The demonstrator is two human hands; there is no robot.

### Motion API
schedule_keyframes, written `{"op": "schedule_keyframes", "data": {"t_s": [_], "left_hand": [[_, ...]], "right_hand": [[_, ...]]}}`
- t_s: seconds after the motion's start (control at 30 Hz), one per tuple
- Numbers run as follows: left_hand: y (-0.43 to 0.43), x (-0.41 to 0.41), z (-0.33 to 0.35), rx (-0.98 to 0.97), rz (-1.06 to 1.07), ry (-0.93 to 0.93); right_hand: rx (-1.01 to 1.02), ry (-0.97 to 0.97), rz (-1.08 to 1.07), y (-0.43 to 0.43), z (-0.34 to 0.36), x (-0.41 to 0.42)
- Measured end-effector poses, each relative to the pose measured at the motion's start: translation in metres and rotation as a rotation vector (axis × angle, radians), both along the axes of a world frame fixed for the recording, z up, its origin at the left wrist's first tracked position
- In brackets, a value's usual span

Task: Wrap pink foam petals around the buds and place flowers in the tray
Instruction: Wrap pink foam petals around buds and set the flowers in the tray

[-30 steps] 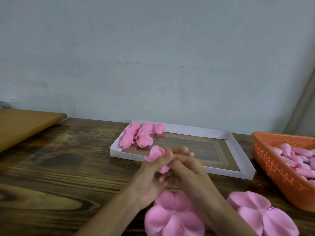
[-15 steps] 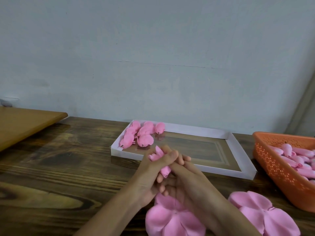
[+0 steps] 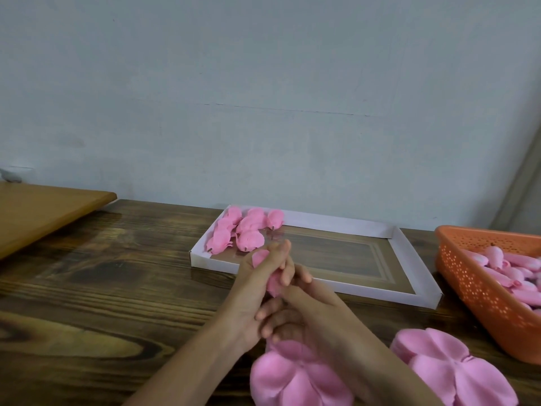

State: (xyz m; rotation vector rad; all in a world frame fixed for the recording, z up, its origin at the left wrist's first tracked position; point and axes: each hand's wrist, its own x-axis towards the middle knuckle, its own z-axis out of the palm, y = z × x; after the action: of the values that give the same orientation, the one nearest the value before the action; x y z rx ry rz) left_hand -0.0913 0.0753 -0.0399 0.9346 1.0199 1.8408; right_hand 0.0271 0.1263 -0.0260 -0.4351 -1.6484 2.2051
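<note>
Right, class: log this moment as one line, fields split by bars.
stage: wrapping | left hand: holds flower | right hand: holds flower | tray: finished flowers in far-left corner | basket: buds | table: loose petals

The tray (image 3: 405,253) lies toward the back of the surface (image 3: 117,288), with finished flowers (image 3: 246,232) in its far-left corner. A basket (image 3: 480,294) of buds (image 3: 515,271) stands just right of it. Before the tray, the left grip (image 3: 254,291) and the right grip (image 3: 310,303) meet round a flower (image 3: 273,284). Nearest lie two petal sheets (one (image 3: 295,382) under the right forearm, one (image 3: 456,370) to its right).
</note>
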Motion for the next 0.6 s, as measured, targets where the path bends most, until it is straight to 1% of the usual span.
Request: {"op": "schedule_keyframes", "data": {"t_s": [0.1,0.17,0.2,0.23,0.3,0.33,0.37,0.4,0.43,0.5,0.53,0.57,0.6], "left_hand": [[0.002,-0.001,-0.001,0.04,0.01,-0.029],[0.002,-0.001,-0.001,0.108,0.017,-0.046],[0.002,0.0,0.0,0.137,0.026,-0.057],[0.003,0.0,0.0,0.153,0.042,-0.078],[0.005,0.0,0.001,0.165,0.105,-0.131],[0.006,-0.001,0.001,0.163,0.154,-0.15],[0.006,-0.003,0.001,0.159,0.214,-0.148],[0.007,-0.006,0.0,0.154,0.275,-0.113],[0.007,-0.01,0.0,0.142,0.342,-0.029],[0.007,-0.017,-0.003,0.101,0.469,0.274],[0.007,-0.02,-0.005,0.087,0.507,0.425],[0.008,-0.021,-0.009,0.082,0.519,0.527],[0.008,-0.021,-0.012,0.089,0.503,0.575]], "right_hand": [[0.06,0.058,-0.04,0.0,-0.003,-0.002],[0.105,0.038,-0.072,0.001,-0.003,-0.002],[0.162,0.01,-0.081,0.002,-0.003,0.0],[0.307,-0.036,-0.105,0.003,-0.003,0.003],[0.829,-0.13,-0.228,0.009,-0.004,0.012],[1.062,-0.143,-0.295,0.013,-0.004,0.016],[1.2,-0.134,-0.349,0.015,-0.002,0.019],[1.253,-0.12,-0.405,0.018,0.001,0.021],[1.277,-0.106,-0.479,0.021,0.003,0.022],[1.275,-0.061,-0.63,0.025,0.005,0.024],[1.271,-0.02,-0.652,0.026,0.005,0.025],[1.279,0.023,-0.636,0.025,0.006,0.025],[1.304,0.058,-0.596,0.024,0.006,0.025]]}}
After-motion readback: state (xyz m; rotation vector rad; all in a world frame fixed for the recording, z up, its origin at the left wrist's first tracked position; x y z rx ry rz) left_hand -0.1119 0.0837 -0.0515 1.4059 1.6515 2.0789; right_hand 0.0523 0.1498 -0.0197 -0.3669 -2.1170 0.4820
